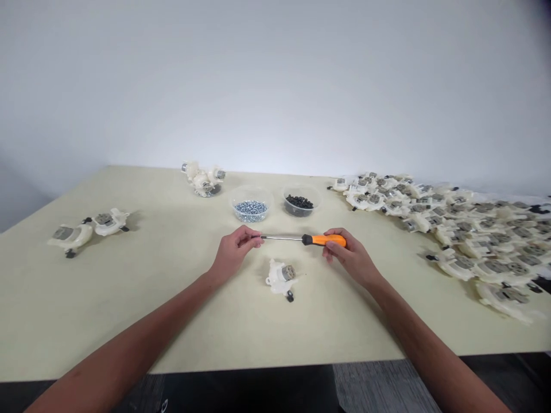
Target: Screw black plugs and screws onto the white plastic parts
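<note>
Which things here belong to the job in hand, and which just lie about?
Likely job things:
held screwdriver
central white part
bowl of silvery pieces
bowl of black pieces

Apparently lying about:
left pair of parts
back pile
right cluster

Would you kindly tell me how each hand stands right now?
Left hand: closed, pinching at the tip of the screwdriver.
Right hand: closed, holding the screwdriver's orange handle.

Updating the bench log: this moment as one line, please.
left hand: pinching screwdriver tip | right hand: gripping orange handle | nearer: white assembly, on table | farther: silvery pieces in bowl, black pieces in another bowl
</note>
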Demonstrator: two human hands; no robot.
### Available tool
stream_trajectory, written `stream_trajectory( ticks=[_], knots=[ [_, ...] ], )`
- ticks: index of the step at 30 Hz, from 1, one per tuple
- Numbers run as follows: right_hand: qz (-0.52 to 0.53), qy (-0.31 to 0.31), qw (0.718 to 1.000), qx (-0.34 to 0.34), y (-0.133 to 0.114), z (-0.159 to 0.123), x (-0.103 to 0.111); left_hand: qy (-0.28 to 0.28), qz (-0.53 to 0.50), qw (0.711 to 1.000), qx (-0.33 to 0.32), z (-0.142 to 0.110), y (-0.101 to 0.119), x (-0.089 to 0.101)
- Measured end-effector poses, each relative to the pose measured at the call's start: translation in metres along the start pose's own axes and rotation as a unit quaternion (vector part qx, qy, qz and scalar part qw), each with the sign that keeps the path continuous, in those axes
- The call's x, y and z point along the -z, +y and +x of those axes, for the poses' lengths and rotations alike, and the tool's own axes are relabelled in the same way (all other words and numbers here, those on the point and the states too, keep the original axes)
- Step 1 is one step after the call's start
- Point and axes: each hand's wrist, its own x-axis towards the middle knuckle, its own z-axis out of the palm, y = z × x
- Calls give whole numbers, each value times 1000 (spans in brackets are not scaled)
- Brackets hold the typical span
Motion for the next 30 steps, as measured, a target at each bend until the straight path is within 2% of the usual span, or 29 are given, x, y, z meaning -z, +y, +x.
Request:
stream_trajectory(
  ticks=[3,8,13,17,22,26,30],
  knots=[
    [-3,9,1000,-19,-2,0,0,3,-8,1000,3,0,-2,-1],
    [70,11,997,19,-3,2,5,1,13,1000,18,-2,0,-3],
    [0,-1,1000,-26,-3,0,6,9,9,1000,13,-4,3,-4],
    [60,-6,998,20,-4,1,3,24,2,1000,5,-2,4,-2],
    [24,25,999,-10,-4,4,2,18,-2,1000,-3,-3,6,-1],
    [68,10,997,25,-6,4,2,30,5,1000,-2,-4,6,-2],
    [-16,15,1000,-17,-9,1,4,26,12,1000,4,-4,7,-2]
  ],
)
